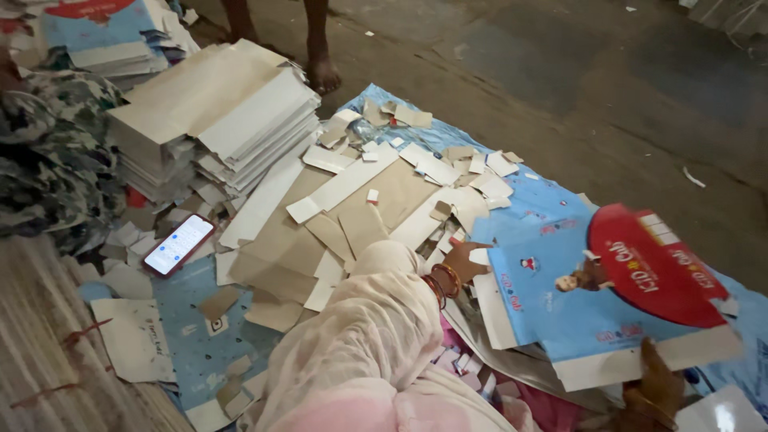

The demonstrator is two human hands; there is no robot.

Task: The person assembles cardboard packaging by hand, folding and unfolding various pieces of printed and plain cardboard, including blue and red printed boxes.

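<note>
A large blue printed cardboard sheet (560, 304) with a red rounded panel (652, 268) is held tilted over the floor at the right. My left hand (462, 261), in a pale pink sleeve with bangles at the wrist, grips the sheet's left edge, where a white strip sticks out. At the bottom right, my right hand (658, 386) holds the sheet's lower white edge. More printed sheets lie flat under it.
A tall stack of pale cardboard sheets (216, 120) stands at the upper left. Brown and white offcuts (360, 200) litter the floor. A phone in a red case (178, 244) lies lit beside them. Another person's bare feet (322, 72) stand at the top; patterned cloth (48, 152) at left.
</note>
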